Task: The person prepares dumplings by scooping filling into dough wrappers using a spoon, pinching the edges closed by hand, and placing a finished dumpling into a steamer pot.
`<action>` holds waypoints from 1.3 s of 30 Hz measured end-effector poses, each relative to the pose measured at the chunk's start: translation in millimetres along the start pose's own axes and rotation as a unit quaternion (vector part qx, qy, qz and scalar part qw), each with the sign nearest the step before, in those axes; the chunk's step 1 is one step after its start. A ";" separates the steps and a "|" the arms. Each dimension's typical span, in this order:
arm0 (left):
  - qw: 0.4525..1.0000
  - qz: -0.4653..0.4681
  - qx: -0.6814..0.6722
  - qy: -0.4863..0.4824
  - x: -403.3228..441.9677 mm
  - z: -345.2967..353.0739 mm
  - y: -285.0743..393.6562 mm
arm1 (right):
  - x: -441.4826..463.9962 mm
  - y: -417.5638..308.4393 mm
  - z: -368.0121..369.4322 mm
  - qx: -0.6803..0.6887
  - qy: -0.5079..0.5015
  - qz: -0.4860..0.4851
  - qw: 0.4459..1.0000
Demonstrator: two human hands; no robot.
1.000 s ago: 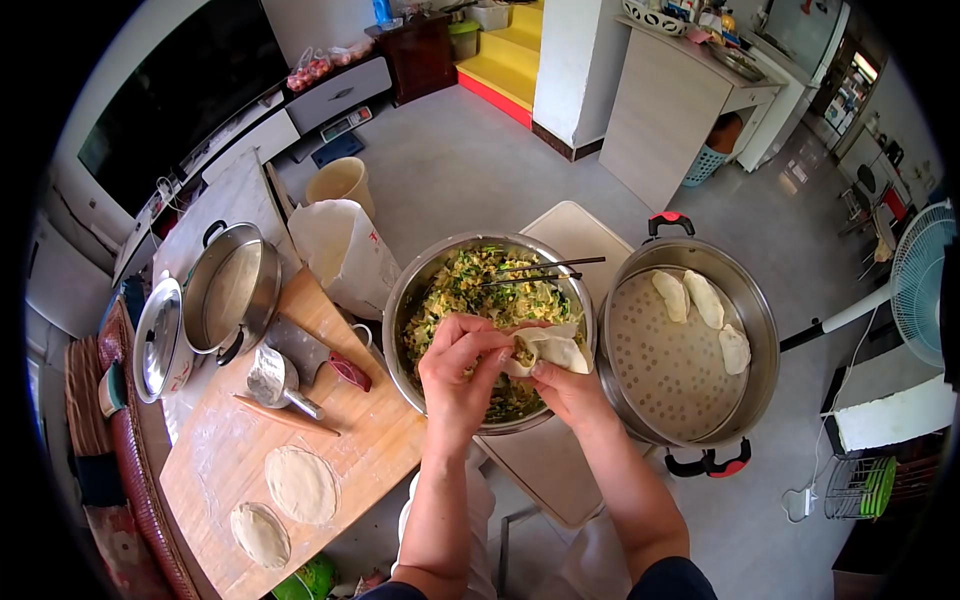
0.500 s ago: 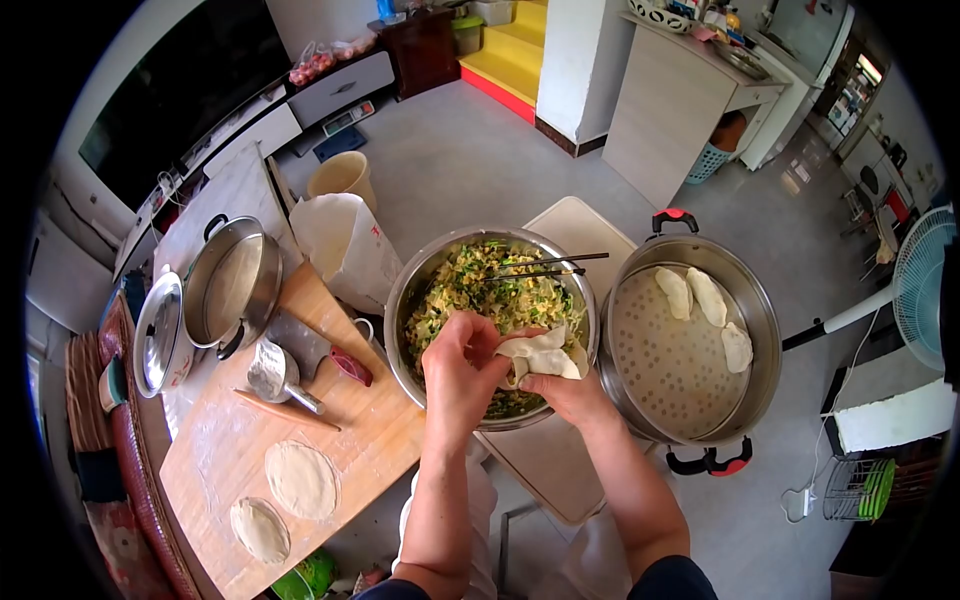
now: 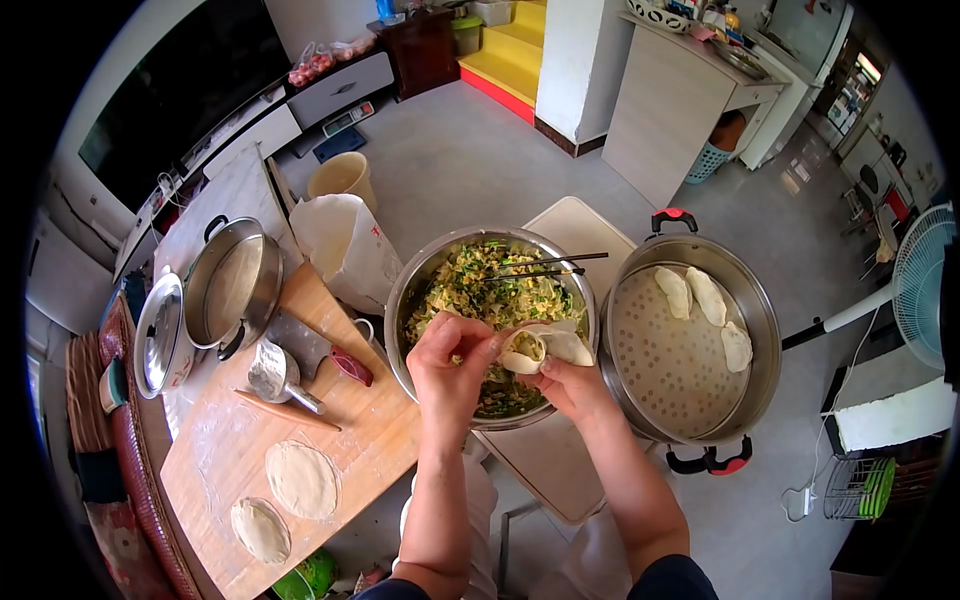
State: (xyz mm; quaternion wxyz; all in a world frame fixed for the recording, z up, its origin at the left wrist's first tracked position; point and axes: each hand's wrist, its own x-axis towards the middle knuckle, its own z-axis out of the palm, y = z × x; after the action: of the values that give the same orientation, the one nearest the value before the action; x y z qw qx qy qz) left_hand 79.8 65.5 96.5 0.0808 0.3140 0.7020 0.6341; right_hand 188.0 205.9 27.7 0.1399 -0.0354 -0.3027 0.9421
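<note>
A partly closed dumpling [image 3: 565, 347] is held over a steel bowl [image 3: 393, 345] of chopped green and yellow filling [image 3: 465, 285]. Its left end gapes, and filling shows inside. My right hand [image 3: 575, 388] grips the dumpling from below and the right. At the open end, my left hand [image 3: 450, 360] has thumb and fingertips pinched together against the dough edge. A bit of filling seems to stick to the left fingers. Dark chopsticks [image 3: 540, 274] lie across the bowl's filling, sticking out to the right.
Right of the bowl stands a steamer pot [image 3: 690, 385] with three dumplings [image 3: 706, 297]. On the left, a wooden board [image 3: 375, 440] carries two dough rounds [image 3: 301, 480], a rolling pin [image 3: 287, 410], a flour scoop [image 3: 270, 372] and a cleaver [image 3: 300, 340]. A steel pan [image 3: 262, 290] stands behind.
The dumpling has been turned so its open left end faces up, showing the filling. My left hand has shifted slightly left, from over the dough to its edge.
</note>
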 end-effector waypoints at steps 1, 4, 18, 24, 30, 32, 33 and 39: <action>1.000 0.008 0.018 0.008 1.8 1.3 -1.1 | 0.1 -2.0 1.5 -0.010 0.003 -0.001 1.000; 1.000 -0.011 -0.028 0.007 6.4 6.4 -6.7 | -1.0 -4.6 -3.3 -0.016 0.013 -0.009 1.000; 0.994 -0.023 -0.093 -0.045 2.0 10.4 -23.7 | 1.0 -2.9 -10.3 -0.024 0.026 -0.040 0.999; 0.998 -0.013 -0.040 -0.044 2.4 6.2 -9.9 | 1.6 -3.0 -2.2 -0.045 0.029 -0.026 0.998; 0.987 0.113 0.109 -0.023 2.9 8.9 11.3 | 2.5 0.7 -0.9 -0.033 0.022 -0.024 0.999; 0.988 0.108 0.106 -0.021 2.5 9.5 12.0 | 1.4 -0.4 1.6 -0.026 0.023 -0.022 0.999; 0.990 0.100 0.097 -0.023 2.0 9.4 11.8 | 1.1 0.2 0.7 -0.024 0.025 -0.022 0.999; 0.989 0.109 0.092 -0.023 1.8 11.6 14.7 | -0.5 1.1 1.1 -0.029 0.030 -0.019 0.999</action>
State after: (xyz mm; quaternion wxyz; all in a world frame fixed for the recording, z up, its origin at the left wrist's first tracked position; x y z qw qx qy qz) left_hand 89.2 76.2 108.8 -0.0017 0.4093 0.7172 0.5640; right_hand 188.1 204.2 28.0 0.1656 -0.0623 -0.3260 0.9287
